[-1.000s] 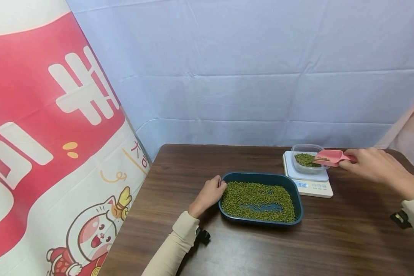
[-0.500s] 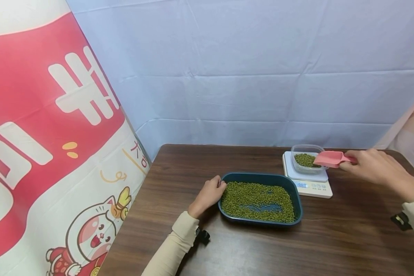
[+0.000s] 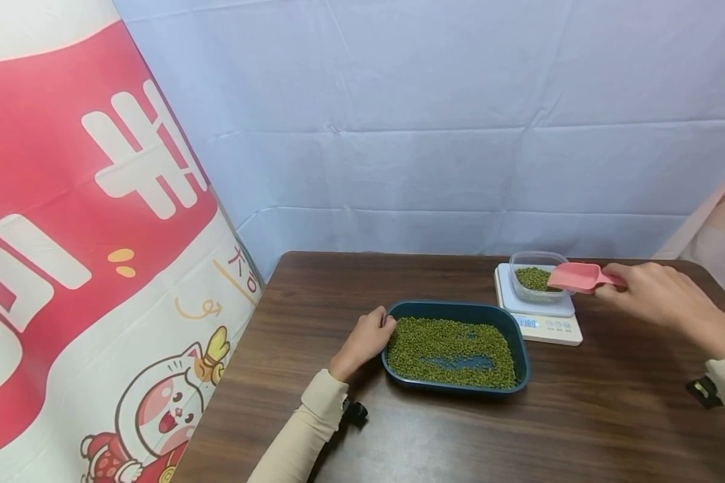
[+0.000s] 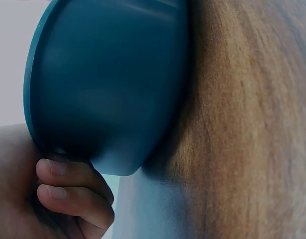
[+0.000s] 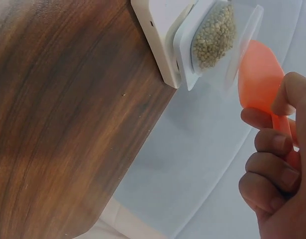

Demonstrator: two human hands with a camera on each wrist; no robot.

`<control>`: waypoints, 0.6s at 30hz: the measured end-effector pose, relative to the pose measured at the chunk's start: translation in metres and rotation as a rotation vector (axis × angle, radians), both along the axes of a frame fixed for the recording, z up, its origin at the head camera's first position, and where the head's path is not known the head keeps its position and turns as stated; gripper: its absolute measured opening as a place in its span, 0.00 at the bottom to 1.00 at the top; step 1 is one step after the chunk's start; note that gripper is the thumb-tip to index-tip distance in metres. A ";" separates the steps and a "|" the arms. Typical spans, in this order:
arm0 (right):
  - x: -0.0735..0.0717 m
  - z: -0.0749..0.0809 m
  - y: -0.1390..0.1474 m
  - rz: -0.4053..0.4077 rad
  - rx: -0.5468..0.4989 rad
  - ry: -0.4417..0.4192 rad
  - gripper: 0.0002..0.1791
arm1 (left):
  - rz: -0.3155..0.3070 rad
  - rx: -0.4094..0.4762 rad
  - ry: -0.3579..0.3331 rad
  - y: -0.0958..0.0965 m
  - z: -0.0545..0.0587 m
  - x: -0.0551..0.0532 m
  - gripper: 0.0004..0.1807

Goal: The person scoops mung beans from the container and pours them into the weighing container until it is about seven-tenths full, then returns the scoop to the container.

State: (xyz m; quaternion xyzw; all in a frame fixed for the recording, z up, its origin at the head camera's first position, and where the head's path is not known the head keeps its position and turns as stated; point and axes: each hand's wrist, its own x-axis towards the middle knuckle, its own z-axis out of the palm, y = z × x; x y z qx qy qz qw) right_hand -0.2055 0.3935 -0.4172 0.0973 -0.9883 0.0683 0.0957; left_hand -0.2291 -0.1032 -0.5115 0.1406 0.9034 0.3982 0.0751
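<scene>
My right hand (image 3: pixel 649 292) grips the handle of a pink scoop (image 3: pixel 576 276). The scoop's blade tips down over the rim of a clear plastic container (image 3: pixel 536 296) partly filled with green beans (image 3: pixel 530 278), which look like mung beans. No beans show in the blade. In the right wrist view the fingers curl round the scoop's handle (image 5: pixel 282 127), its blade right at the container's rim. My left hand (image 3: pixel 367 337) holds the left end of a dark teal tray (image 3: pixel 447 309) of the same beans; in the left wrist view its fingers (image 4: pixel 75 191) curl under the tray's lip.
The container stands on a white kitchen scale (image 3: pixel 552 329) with a lit display, at the back right of the brown wooden table (image 3: pixel 332 278). A pale cloth (image 3: pixel 423 168) hangs behind the table, and a red and white printed banner (image 3: pixel 97 268) at the left.
The beans seen in the scoop a second ago are gone from its blade, which has tipped further toward the container. The left hand and tray hold their place.
</scene>
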 end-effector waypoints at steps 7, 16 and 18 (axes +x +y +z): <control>0.002 -0.001 0.000 0.019 0.003 0.038 0.14 | 0.027 -0.003 0.012 0.003 0.004 0.000 0.17; 0.008 0.004 -0.015 0.048 0.000 0.048 0.17 | 0.034 0.002 0.011 0.003 0.004 0.001 0.16; 0.009 0.005 -0.018 0.062 0.003 0.040 0.17 | 0.035 -0.002 0.014 0.003 0.004 0.001 0.17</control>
